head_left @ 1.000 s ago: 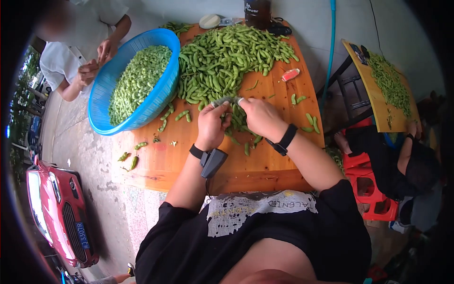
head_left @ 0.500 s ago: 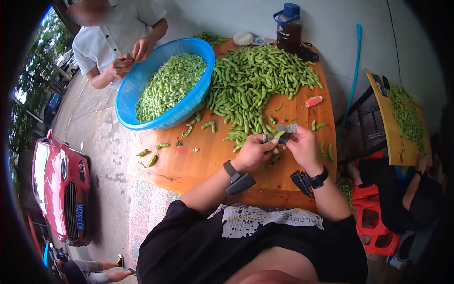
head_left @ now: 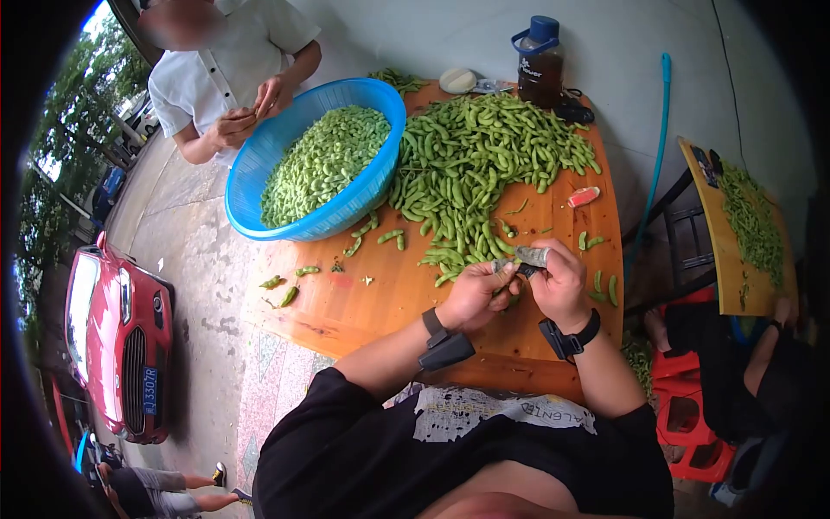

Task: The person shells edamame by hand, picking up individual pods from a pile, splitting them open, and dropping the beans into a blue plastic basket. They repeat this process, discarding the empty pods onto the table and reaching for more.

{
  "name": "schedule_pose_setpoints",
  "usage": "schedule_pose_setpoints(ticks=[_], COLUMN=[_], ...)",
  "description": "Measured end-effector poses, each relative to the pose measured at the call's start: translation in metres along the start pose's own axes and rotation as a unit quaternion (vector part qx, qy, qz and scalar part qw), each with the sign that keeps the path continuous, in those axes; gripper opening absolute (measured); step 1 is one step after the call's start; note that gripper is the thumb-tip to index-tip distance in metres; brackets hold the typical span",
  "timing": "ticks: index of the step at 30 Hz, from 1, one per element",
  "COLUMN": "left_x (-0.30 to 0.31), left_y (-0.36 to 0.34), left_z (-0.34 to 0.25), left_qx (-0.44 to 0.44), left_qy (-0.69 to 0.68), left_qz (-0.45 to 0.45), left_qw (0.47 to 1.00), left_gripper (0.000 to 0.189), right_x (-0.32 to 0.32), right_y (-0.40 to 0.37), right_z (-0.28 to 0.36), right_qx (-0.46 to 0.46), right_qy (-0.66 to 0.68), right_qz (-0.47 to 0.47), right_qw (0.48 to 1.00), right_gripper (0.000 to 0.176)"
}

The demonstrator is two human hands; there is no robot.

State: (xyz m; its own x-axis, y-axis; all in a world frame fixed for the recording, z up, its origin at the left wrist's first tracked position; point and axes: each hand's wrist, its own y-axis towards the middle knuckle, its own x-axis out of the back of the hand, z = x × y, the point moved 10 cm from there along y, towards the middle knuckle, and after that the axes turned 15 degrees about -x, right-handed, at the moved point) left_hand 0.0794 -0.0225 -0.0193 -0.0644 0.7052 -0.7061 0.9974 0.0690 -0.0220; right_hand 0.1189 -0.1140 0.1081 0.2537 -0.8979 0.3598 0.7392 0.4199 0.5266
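The left hand (head_left: 472, 291) and right hand (head_left: 564, 289) have drawn back slightly, fingers closed and nearly meeting, any grip too hidden to tell, leaving pods (head_left: 467, 164) uncovered towards twelve o'clock, beans (head_left: 324, 164) in the basket (head_left: 356, 210) at ten.

Beyond both hands: pods (head_left: 475, 138) showing green | left of left hand (head_left: 475, 297): basin (head_left: 346, 214) showing bright blue, beans (head_left: 324, 160) showing paler green | under right hand (head_left: 562, 290): tabletop (head_left: 380, 303) showing orange-brown, dark-streaked | nearer than hands: shirt (head_left: 346, 458) showing black, whitish print (head_left: 450, 417) showing dark speckles | farther left: car (head_left: 104, 346) gleaming red
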Motion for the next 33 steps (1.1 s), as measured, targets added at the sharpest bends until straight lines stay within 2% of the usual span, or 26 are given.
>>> schedule_pose_setpoints(ticks=[3,6,8,10,12,14,18,20,21,25,28,30,32,33], left_x=[-0.004,0.0,0.006,0.0,-0.007,-0.003,-0.01,-0.015,-0.018,-0.013,-0.002,0.003,0.005,0.008], left_y=[-0.002,0.0,0.007,0.004,0.002,0.001,0.0,0.0,0.001,0.003,0.005,0.007,0.007,0.006], left_z=[-0.004,-0.007,-0.023,-0.037,-0.047,-0.044,-0.045,-0.047,-0.049,-0.031,-0.024,-0.023,-0.017,-0.016], left_qx=[-0.01,-0.01,-0.089,-0.085,-0.135,-0.148,-0.178,-0.176,-0.171,-0.114,-0.062,-0.059,-0.027,-0.033], left_qy=[0.014,0.039,0.242,0.286,0.345,0.347,0.321,0.348,0.376,0.312,0.289,0.304,0.24,0.233], left_qz=[-0.009,-0.002,-0.001,-0.002,0.025,0.035,0.061,0.093,0.118,0.135,0.112,0.106,0.089,0.06], left_qw=[1.0,0.999,0.966,0.954,0.928,0.925,0.928,0.916,0.903,0.933,0.949,0.945,0.966,0.97], left_gripper=[0.025,0.024,0.018,0.021,0.024,0.022,0.019,0.017,0.016,0.019,0.022,0.024,0.026,0.019], right_x=[-0.002,-0.004,-0.01,-0.012,-0.017,-0.022,-0.022,-0.029,-0.029,-0.024,-0.026,-0.026,-0.026,-0.026], right_y=[-0.001,0.006,0.009,0.008,0.005,0.003,0.002,-0.003,-0.003,-0.001,-0.002,-0.001,-0.002,-0.002], right_z=[0.007,-0.003,-0.024,-0.031,-0.043,-0.047,-0.037,-0.047,-0.048,-0.03,-0.037,-0.038,-0.042,-0.043], right_qx=[0.051,0.005,-0.054,-0.116,-0.144,-0.149,-0.165,-0.253,-0.215,-0.19,-0.213,-0.216,-0.211,-0.213], right_qy=[-0.05,-0.023,0.05,0.08,0.068,0.077,0.094,0.122,0.132,0.094,0.076,0.082,0.063,0.056], right_qz=[-0.008,0.009,0.064,0.077,0.104,0.148,0.163,0.214,0.204,0.231,0.219,0.221,0.217,0.221], right_qw=[0.997,1.0,0.995,0.987,0.982,0.975,0.968,0.936,0.946,0.95,0.949,0.948,0.951,0.95], right_gripper=[0.023,0.025,0.027,0.026,0.018,0.023,0.023,0.022,0.02,0.02,0.025,0.023,0.023,0.022])
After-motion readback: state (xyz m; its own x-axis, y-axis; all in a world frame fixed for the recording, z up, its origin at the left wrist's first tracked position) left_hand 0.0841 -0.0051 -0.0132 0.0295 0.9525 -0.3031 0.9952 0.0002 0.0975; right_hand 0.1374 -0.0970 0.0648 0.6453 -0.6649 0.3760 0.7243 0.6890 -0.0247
